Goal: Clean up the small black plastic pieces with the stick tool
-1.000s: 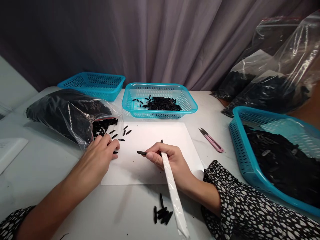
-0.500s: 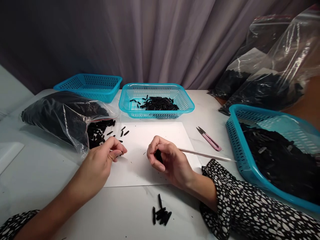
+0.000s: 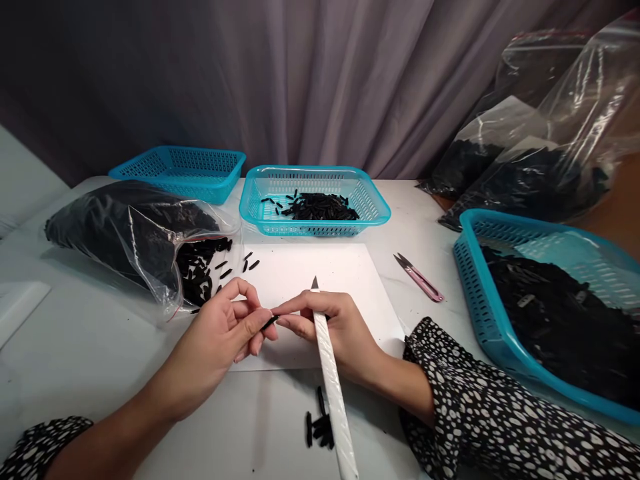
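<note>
One clear plastic bag [image 3: 115, 227] lay left. The left hand [image 3: 220, 340] pinched one slim black piece [image 3: 271, 323] over one white paper sheet [image 3: 345, 267]; the right hand [image 3: 345, 333], thumb and forefinger slightly parted at the piece's end, held one white-wrapped pointed knife [image 3: 329, 367].

1 head-worn camera looks forward and down over the near hands [image 3: 215, 343] toward the curtain [image 3: 320, 80].

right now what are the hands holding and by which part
The right hand holds the knife by its white handle, near the blade. The left hand pinches a black piece, the right hand at one end; the exact grip is partly hidden.
</note>
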### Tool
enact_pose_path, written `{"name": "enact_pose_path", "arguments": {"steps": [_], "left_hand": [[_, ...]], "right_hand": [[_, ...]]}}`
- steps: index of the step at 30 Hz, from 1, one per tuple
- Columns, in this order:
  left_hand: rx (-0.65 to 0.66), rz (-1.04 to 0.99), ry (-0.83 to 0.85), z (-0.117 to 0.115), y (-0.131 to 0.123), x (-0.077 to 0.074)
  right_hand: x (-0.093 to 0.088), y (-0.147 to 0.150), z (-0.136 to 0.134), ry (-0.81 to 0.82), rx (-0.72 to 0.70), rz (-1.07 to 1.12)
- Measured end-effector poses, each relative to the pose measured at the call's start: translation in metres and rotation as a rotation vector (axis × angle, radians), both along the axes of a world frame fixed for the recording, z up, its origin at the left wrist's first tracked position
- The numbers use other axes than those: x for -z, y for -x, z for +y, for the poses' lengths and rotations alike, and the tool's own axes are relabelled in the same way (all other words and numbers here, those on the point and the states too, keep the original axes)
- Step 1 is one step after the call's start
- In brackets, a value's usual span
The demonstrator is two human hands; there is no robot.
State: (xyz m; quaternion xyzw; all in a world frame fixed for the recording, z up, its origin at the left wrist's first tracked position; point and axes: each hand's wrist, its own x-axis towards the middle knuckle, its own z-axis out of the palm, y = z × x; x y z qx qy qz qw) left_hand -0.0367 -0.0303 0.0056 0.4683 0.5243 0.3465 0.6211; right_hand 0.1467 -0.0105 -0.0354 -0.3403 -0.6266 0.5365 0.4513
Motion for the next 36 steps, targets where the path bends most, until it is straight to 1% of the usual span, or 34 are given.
{"name": "enact_pose_path", "arguments": {"steps": [2, 5, 9, 15, 17, 19, 22, 24, 28, 29, 30, 31, 34, 36], "left_hand": [[-0.01, 0.02, -0.025, 0.0, 0.002, 0.0], [-0.059, 0.065, -0.086, 0.002, 0.005, 0.0], [-0.097, 0.059, -0.087, 0.004, 0.006, 0.0], [-0.004, 0.063, -0.076, 0.0, 0.003, -0.002], [-0.005, 0.054, -0.052, -0.001, 0.002, -0.002], [-0.008, 0.044, -0.04, -0.002, 0.0, -0.001], [0.048, 0.083, -0.054, -0.004, -0.001, 0.002], [0.084, 0.192, -0.132, -0.005, 0.0, 0.003], [0.076, 0.48, -0.477, -0.005, 0.003, -0.001], [0.064, 0.512, -0.521, -0.004, 0.005, -0.002], [0.047, 0.52, -0.531, -0.003, 0.006, -0.003], [0.022, 0.51, -0.512, -0.002, 0.007, -0.004], [-0.043, 0.424, -0.381, 0.0, 0.008, -0.005], [-0.046, 0.367, -0.325, -0.001, 0.006, -0.006]], "right_hand": [[0.0, 0.0, 0.0, 0.017, 0.02, -0.011], [-0.001, -0.001, 0.0, 0.059, 0.046, 0.0], [-0.003, -0.002, 0.001, 0.092, 0.05, 0.039], [-0.003, -0.002, 0.0, 0.108, 0.039, 0.064], [-0.002, -0.002, -0.001, 0.111, 0.041, 0.07], [-0.002, -0.001, -0.003, 0.1, 0.045, 0.06], [-0.003, -0.001, -0.005, 0.089, 0.031, 0.031], [-0.004, -0.001, -0.005, 0.121, 0.005, 0.024], [-0.007, -0.001, -0.004, 0.264, -0.037, 0.09], [-0.008, -0.001, -0.004, 0.302, -0.036, 0.116], [-0.009, -0.001, -0.004, 0.34, -0.03, 0.141], [-0.009, -0.001, -0.004, 0.376, -0.022, 0.164], [-0.011, 0.0, -0.005, 0.458, 0.002, 0.213], [-0.012, 0.0, -0.006, 0.478, 0.004, 0.227]]}}
